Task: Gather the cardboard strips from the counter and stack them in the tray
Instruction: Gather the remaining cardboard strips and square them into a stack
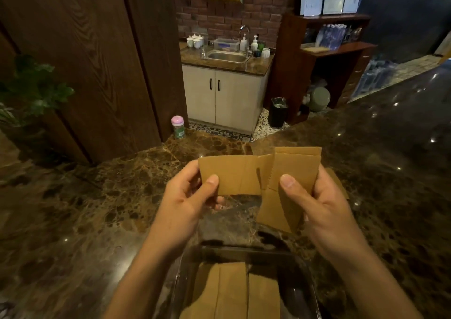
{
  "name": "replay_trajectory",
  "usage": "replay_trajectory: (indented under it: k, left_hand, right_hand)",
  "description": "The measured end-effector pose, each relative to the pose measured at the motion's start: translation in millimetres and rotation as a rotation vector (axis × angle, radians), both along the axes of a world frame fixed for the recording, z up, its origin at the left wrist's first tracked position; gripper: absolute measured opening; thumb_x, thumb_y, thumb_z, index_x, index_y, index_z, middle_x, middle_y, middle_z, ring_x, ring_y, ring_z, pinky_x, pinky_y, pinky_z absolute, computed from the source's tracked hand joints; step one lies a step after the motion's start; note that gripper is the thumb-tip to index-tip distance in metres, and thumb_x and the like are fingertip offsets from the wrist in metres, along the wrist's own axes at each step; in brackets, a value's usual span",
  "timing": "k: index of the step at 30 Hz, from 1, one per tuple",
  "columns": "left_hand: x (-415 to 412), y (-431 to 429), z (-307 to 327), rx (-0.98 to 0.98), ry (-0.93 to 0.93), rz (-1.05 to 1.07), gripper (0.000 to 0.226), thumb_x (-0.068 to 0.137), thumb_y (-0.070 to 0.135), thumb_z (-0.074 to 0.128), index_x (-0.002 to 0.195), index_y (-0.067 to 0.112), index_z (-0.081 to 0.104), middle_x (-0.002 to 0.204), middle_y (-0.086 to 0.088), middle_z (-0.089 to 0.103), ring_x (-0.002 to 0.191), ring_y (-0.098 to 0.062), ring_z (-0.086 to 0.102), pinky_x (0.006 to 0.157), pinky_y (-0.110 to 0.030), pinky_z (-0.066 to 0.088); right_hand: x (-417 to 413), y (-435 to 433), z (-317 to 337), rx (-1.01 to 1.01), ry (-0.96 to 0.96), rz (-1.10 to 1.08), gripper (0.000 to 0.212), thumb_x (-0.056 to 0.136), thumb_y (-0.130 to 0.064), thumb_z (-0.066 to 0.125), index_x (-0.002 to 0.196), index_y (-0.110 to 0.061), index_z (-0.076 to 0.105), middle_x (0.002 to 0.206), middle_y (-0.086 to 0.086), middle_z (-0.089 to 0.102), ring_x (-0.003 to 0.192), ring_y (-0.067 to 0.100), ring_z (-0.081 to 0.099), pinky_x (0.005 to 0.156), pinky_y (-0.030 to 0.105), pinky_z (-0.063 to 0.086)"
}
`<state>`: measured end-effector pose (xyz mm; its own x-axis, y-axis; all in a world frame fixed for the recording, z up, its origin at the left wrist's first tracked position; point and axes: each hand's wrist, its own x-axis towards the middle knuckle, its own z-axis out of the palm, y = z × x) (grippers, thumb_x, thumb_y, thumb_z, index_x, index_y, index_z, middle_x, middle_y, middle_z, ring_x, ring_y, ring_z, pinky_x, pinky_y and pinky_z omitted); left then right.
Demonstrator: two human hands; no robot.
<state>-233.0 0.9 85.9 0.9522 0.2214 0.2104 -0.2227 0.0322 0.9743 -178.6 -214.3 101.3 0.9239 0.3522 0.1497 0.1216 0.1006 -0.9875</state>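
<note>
Both hands are up over the dark marble surface, and both are loaded. The left grip pinches one broad cardboard piece, thumb pressed on the near face and fingers curled behind it. The right grip is clamped on a bundle of strips, thumb on the front, with several layers fanned out and one hanging down below the thumb. The two loads meet in the middle. Whether their edges touch or only overlap in this view is hard to call.

Down at the near edge sits the clear tray, framed by the two forearms. It already holds stacked strips, lying flat side by side on its floor. So I judge the job well under way: some card is delivered, and a handful is gathered and in the air but not yet set down.

What is left? A tan corner peeks out past the right grip. I cannot tell whether it lies loose on the surface or belongs to the bundle.

The held card sits above the surface and beyond the tray, on its far side. Both loads look to need bringing back toward the body and down to join the stack.
</note>
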Motion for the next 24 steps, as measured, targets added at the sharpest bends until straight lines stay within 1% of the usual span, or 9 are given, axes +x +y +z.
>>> replay_trajectory:
  k: [3,6,10,14,16,18,20,22,24]
  left_hand:
    - [-2.5,8.9,7.6,0.297,-0.01,-0.107,0.027,0.1,0.02,0.051,0.123,0.021,0.065,0.098,0.003,0.068,0.083,-0.014,0.063,0.066,-0.029,0.054]
    - [-2.2,2.5,14.3,0.33,-0.041,-0.133,0.028,0.101,0.022,0.053,0.126,0.021,0.066,0.104,-0.002,0.072,0.093,-0.019,0.068,0.076,-0.031,0.057]
    - [-5.0,-28.6,3.5,-0.149,0.116,-0.012,0.032,0.09,0.041,0.063,0.11,0.019,0.075,0.102,-0.009,0.077,0.093,-0.023,0.074,0.077,-0.035,0.061]
    - [-17.8,-52.1,-16.6,-0.42,0.316,-0.044,0.052,0.078,0.059,0.066,0.117,0.026,0.075,0.112,-0.008,0.077,0.102,-0.024,0.074,0.086,-0.04,0.061]
    - [-23.0,-52.9,-23.4,-0.542,0.364,-0.085,0.047,0.08,0.05,0.063,0.118,0.024,0.075,0.113,-0.01,0.077,0.102,-0.025,0.075,0.085,-0.039,0.062]
    - [-32.3,-52.5,-34.0,-0.639,0.435,-0.128,0.049,0.085,0.045,0.063,0.125,0.019,0.07,0.119,-0.015,0.075,0.108,-0.03,0.073,0.092,-0.044,0.059]
    - [-42.3,-53.9,-37.1,-0.656,0.429,-0.168,0.046,0.093,0.045,0.057,0.135,0.025,0.063,0.123,-0.019,0.072,0.115,-0.035,0.069,0.103,-0.051,0.051]
    - [-34.9,-47.4,-48.5,-0.584,0.434,-0.132,0.037,0.097,0.044,0.052,0.133,0.043,0.061,0.114,-0.018,0.075,0.106,-0.035,0.072,0.097,-0.052,0.055]
    - [-23.2,-44.0,-57.1,-0.527,0.452,-0.049,0.037,0.092,0.043,0.056,0.128,0.039,0.065,0.09,-0.007,0.079,0.079,-0.024,0.076,0.072,-0.037,0.062]
  right_hand:
    - [3.9,-7.5,1.8,-0.163,0.031,0.172,0.047,0.084,-0.043,0.065,0.13,-0.039,0.058,0.12,-0.014,0.073,0.112,0.007,0.07,0.085,0.027,0.061]
    - [0.0,-1.0,-2.1,-0.136,0.103,0.249,0.042,0.095,-0.038,0.067,0.135,-0.031,0.057,0.124,-0.006,0.073,0.116,0.014,0.071,0.089,0.031,0.061]
    - [-23.2,21.6,-20.5,0.076,0.251,0.239,0.051,0.089,-0.034,0.069,0.138,-0.034,0.056,0.126,0.0,0.072,0.118,0.023,0.071,0.091,0.044,0.062]
    - [-48.6,40.3,-41.4,-0.064,0.095,0.122,0.04,0.099,-0.043,0.063,0.136,-0.039,0.049,0.122,-0.005,0.069,0.114,0.014,0.069,0.094,0.037,0.059]
    - [-51.5,40.2,-48.4,-0.321,-0.055,0.086,0.048,0.097,-0.063,0.051,0.14,-0.048,0.036,0.141,-0.01,0.052,0.131,0.012,0.054,0.108,0.042,0.05]
    - [-53.2,37.8,-56.8,-0.681,-0.259,0.033,0.064,0.088,-0.082,0.03,0.146,-0.057,0.015,0.163,-0.019,0.011,0.153,0.009,0.015,0.124,0.044,0.024]
    - [-57.3,35.6,-58.6,-0.807,-0.399,-0.013,0.069,0.085,-0.089,0.02,0.147,-0.066,-0.001,0.165,-0.025,-0.018,0.156,0.007,-0.01,0.125,0.041,0.011]
    - [-59.5,26.5,-56.4,-0.714,-0.445,0.055,0.069,0.085,-0.086,0.041,0.142,-0.066,0.007,0.166,-0.026,-0.019,0.156,0.001,-0.007,0.121,0.034,0.019]
    - [-59.4,15.7,-46.5,-0.623,-0.358,0.32,0.076,0.077,-0.072,0.074,0.129,-0.059,0.02,0.162,-0.036,-0.018,0.149,-0.014,0.001,0.116,0.018,0.026]
